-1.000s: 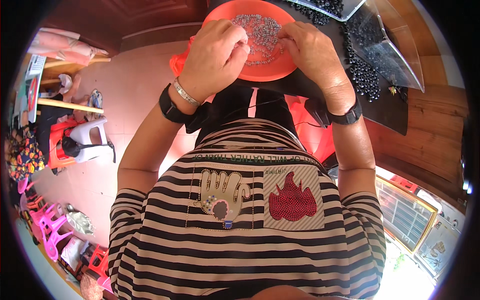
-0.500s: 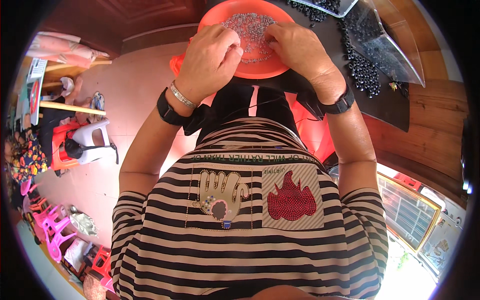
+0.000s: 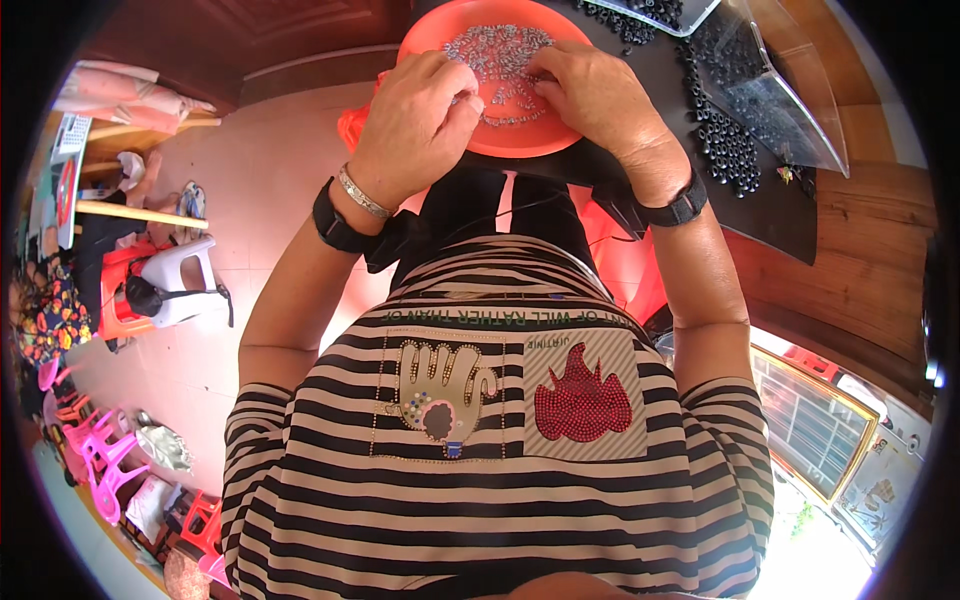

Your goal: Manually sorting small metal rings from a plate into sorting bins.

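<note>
Curling over an orange basin [image 3: 512, 146], many silvery pieces [image 3: 505, 46] lying loose, my left hand [image 3: 418, 112] and right hand [image 3: 600, 100] hide any grasp; completion unclear.

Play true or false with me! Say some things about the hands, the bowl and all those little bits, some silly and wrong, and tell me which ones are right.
1. The left hand and the right hand are both at the orange bowl. True.
2. Both hands wear gloves. False: both are bare.
3. Small silvery pieces lie in the bowl. True.
4. The bowl is upside down. False: its open side faces up.
5. Small black pieces lie on the table, to the right of the bowl. True.
6. The table is bright white. False: it is dark.
</note>
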Demonstrator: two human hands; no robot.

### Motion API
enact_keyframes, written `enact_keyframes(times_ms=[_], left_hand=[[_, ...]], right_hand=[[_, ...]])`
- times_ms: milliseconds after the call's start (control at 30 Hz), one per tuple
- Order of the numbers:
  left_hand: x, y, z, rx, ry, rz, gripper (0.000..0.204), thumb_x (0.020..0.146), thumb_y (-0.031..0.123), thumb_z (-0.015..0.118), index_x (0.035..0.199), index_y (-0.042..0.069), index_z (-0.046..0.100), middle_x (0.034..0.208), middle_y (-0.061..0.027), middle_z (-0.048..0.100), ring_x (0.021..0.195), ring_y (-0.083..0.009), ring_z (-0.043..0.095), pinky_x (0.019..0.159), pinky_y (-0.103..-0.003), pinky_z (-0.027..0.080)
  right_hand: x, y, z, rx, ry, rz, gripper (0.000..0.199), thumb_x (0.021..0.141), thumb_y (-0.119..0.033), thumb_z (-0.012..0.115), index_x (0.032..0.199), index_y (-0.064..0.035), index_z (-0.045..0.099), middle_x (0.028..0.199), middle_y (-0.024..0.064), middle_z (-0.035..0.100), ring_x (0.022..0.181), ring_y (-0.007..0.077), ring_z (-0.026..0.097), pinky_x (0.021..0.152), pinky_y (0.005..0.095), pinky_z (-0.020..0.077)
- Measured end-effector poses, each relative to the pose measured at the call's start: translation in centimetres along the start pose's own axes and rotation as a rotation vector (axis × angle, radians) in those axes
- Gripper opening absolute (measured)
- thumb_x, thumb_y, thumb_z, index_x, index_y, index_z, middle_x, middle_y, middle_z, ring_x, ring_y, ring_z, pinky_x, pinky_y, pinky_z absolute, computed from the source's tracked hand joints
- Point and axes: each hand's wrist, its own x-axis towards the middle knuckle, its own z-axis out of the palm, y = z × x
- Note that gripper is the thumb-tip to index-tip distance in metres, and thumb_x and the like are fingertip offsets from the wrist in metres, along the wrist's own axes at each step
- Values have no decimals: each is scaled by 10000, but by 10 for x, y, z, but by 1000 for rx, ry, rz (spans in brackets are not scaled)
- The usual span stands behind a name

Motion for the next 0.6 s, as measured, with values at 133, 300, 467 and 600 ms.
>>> enact_keyframes(times_ms=[133,300,467,600], left_hand=[[3,3,0,0,-11,-4,93,862,111,581,863,18,580,852,-119,594,819,-300,573,747,-375,455],[4,2,0,-21,1,8,88,858,103,577,855,15,579,847,-118,595,816,-297,570,749,-370,454],[2,2,1,-28,-10,5,85,859,101,578,857,17,578,846,-116,595,820,-297,574,758,-369,456],[-1,0,1,-26,-5,-4,83,862,101,578,863,18,577,850,-111,598,823,-292,579,764,-368,457]], right_hand=[[1,1,4,-19,-5,13,121,823,-158,633,911,-85,673,871,123,682,830,306,676,735,428,544],[3,-1,-5,62,-113,95,131,825,-164,628,915,-78,664,904,130,690,843,317,678,719,432,544],[-1,2,0,46,-21,80,138,840,-165,625,949,-86,655,909,105,686,843,322,664,732,429,529],[-7,-7,-14,117,-94,56,154,852,-159,623,989,-96,651,905,96,677,850,326,651,729,421,519]])
